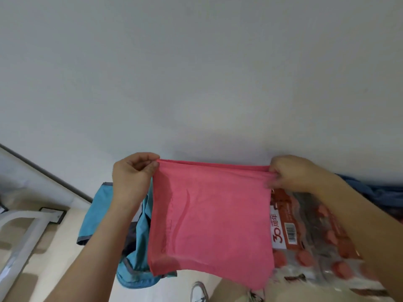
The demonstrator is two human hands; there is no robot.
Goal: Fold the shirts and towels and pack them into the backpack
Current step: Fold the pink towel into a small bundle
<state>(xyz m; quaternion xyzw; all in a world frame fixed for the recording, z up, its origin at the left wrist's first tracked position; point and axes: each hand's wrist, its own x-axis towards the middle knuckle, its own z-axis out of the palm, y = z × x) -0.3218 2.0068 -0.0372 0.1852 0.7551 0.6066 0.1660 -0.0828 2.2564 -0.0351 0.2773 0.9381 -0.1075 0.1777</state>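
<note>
I am holding the pink towel (209,214) up by its top edge, left hand (130,177) and right hand (292,173) each pinching a corner in their fingers. Past its right edge a plastic package (305,232) is showing "30" and a barcode; past its left, a teal shirt (98,212). Bare wall (196,73) is spreading above.

The white table (196,73) bears a teal shirt (98,205), a printed plastic bag (309,247) and blue cloth (375,192).

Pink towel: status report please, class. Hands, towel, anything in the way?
Top corners pinched by left hand and right hand. The pink towel hangs doubled between them. Behind it: blue shirt, plastic packet.
</note>
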